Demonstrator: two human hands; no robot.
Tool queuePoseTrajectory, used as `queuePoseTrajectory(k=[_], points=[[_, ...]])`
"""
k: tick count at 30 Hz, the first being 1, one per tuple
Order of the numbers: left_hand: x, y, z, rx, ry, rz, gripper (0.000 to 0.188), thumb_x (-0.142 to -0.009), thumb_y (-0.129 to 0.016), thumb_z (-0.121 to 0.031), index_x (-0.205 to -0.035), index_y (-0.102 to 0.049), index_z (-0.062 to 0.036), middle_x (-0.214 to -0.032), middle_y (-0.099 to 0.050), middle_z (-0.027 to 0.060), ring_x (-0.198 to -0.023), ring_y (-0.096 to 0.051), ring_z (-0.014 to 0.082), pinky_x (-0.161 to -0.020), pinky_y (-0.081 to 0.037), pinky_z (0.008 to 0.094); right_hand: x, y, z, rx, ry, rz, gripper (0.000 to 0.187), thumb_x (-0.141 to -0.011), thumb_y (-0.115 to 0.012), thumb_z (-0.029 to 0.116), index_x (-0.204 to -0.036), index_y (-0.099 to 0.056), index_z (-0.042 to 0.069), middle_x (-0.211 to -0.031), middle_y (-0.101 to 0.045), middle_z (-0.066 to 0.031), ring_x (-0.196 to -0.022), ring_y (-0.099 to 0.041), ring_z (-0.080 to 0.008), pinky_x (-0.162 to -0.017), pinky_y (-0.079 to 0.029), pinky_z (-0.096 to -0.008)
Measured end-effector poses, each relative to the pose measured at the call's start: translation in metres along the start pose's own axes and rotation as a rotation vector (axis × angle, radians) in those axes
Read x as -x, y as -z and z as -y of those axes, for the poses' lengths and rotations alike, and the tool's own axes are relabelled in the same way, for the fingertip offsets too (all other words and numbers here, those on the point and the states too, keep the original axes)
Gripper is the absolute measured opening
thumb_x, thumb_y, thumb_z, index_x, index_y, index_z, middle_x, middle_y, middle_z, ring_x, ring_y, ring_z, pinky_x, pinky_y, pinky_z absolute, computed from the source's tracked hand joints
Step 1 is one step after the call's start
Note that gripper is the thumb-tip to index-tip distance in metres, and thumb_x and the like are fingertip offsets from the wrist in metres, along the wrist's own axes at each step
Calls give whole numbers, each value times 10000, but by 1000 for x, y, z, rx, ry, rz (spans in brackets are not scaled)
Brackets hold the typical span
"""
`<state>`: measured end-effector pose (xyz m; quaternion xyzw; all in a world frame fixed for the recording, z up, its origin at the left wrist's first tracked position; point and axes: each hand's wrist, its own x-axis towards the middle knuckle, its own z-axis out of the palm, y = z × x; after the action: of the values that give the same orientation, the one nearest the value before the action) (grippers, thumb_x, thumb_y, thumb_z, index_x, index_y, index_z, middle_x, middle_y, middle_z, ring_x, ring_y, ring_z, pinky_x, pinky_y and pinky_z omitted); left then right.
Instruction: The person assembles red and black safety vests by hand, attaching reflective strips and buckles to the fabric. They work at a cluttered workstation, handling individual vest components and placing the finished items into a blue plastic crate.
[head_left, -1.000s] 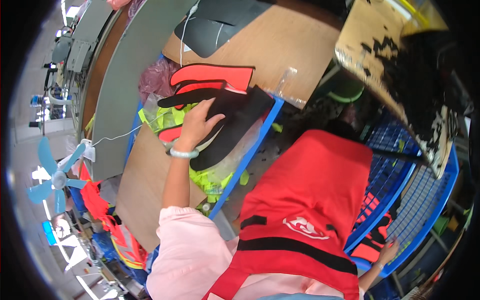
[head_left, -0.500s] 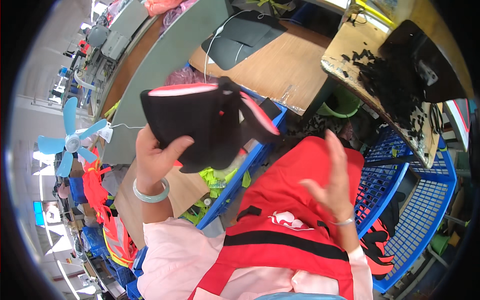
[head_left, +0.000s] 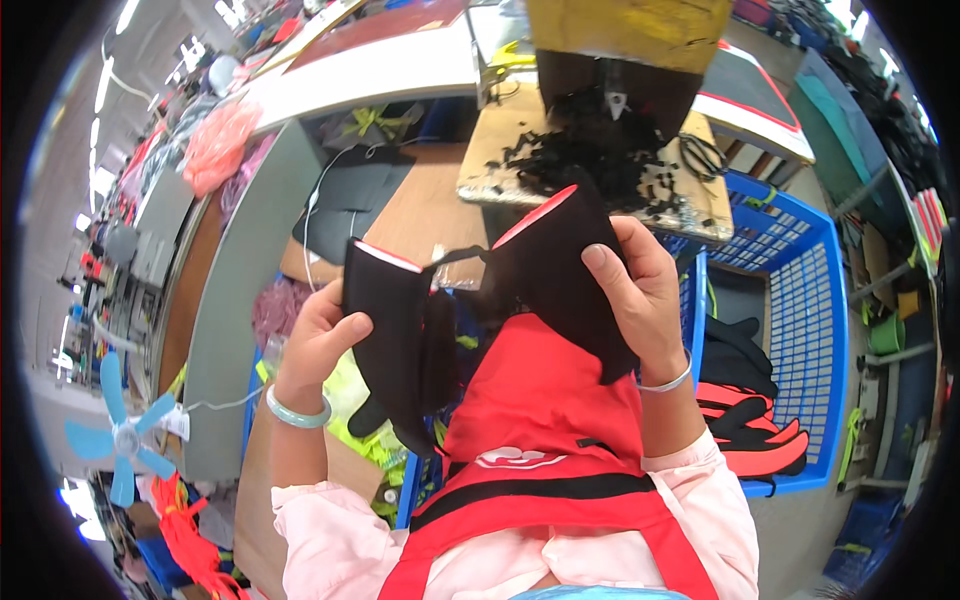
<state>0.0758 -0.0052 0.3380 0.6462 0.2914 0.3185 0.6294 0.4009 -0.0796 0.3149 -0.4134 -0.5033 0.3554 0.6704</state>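
A black fabric piece (head_left: 565,275) with red-pink lining along its top edges is stretched between my two hands, in front of my red apron (head_left: 555,400). It has two wide flaps joined by a narrow black strip. My left hand (head_left: 315,345) pinches the left flap at its outer edge, thumb in front. On the right flap, my right hand (head_left: 645,290) grips the outer side, thumb on the front face. The fingers behind the fabric are partly hidden.
Ahead stands a small wooden table (head_left: 490,150) with black scraps (head_left: 570,150) and scissors (head_left: 703,157). A blue basket (head_left: 825,330) at right holds black and red pieces (head_left: 755,425). Yellow-green cloth (head_left: 375,420) lies at lower left, near a blue fan (head_left: 125,438).
My right hand, earlier open and apart from the fabric, now grips its right flap. The piece has been spread apart and lowered. The view has turned to the right.
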Motion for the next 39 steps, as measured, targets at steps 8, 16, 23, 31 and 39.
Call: queuePoseTrajectory(k=[8,16,23,31,39], points=[[-71,-29,66,-39,368,169,356,-1024,-493,-320,-1118,-625,-3,-999,-652,-18,-904,-586,52,-790,-480,214,-20,56,26,661,115,88,207,-852,-704,167,-1003,-666,30,-761,-679,-134,-645,-656,-242,-603,-488,-310],[-101,-59,174,39,491,314,380,-1038,-426,-376,-1025,-615,-46,-894,-636,0,-766,-581,89,-699,-479,229,-30,115,38,837,61,133,267,-845,-721,173,-1039,-673,-5,-794,-693,-105,-693,-647,-148,-646,-492,-278],[-98,-40,189,232,525,140,287,-998,-560,-320,-1029,-643,-47,-945,-654,-29,-852,-587,30,-759,-492,213,-4,139,53,759,-103,264,214,-834,-684,84,-1003,-654,-45,-840,-690,-86,-761,-633,-131,-692,-483,-259],[-92,10,141,214,269,-167,254,-999,-563,-267,-1042,-666,-39,-913,-649,-34,-806,-579,28,-714,-473,188,44,189,72,803,-15,292,277,-756,-695,110,-989,-659,-36,-886,-653,-85,-796,-597,-170,-720,-449,-282],[-123,-34,131,-423,187,229,269,-966,-599,-251,-1071,-649,-9,-973,-640,11,-919,-578,75,-809,-475,250,-24,122,47,647,-175,475,185,-834,-686,104,-959,-668,-31,-796,-679,-93,-732,-652,-158,-662,-492,-282]])
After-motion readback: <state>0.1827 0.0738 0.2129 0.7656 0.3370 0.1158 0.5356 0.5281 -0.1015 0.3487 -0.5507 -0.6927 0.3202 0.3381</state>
